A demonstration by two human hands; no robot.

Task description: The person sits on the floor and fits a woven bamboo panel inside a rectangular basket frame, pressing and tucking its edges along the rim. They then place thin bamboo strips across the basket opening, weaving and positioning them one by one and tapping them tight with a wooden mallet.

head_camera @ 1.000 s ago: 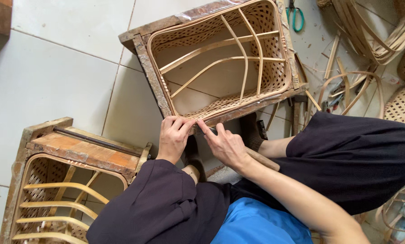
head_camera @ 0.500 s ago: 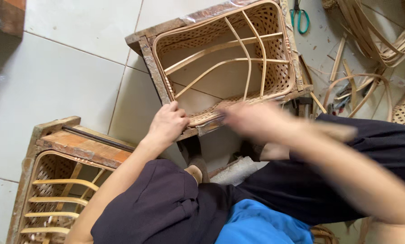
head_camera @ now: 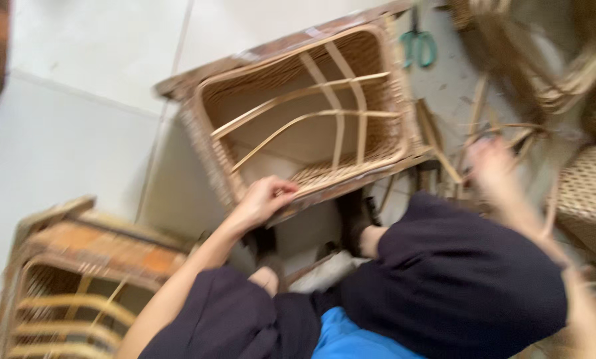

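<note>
Wicker basket (head_camera: 311, 119) lay mid-frame, long axis running left to right; left hand (head_camera: 261, 199) pinched its near rim, right hand (head_camera: 494, 166), blurred, grip unclear, reached toward loose cane strips (head_camera: 484, 126)

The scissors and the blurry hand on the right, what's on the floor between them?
In the head view, loose rattan strips lie on the floor between the green-handled scissors and the blurred right hand.

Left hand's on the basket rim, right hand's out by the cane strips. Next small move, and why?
Probably close the right hand on one loose cane strip. It is blurred and reaches over the strips beside the woven basket, with nothing clearly in its grasp, while the left hand grips the basket's near rim, steadying it.
</note>
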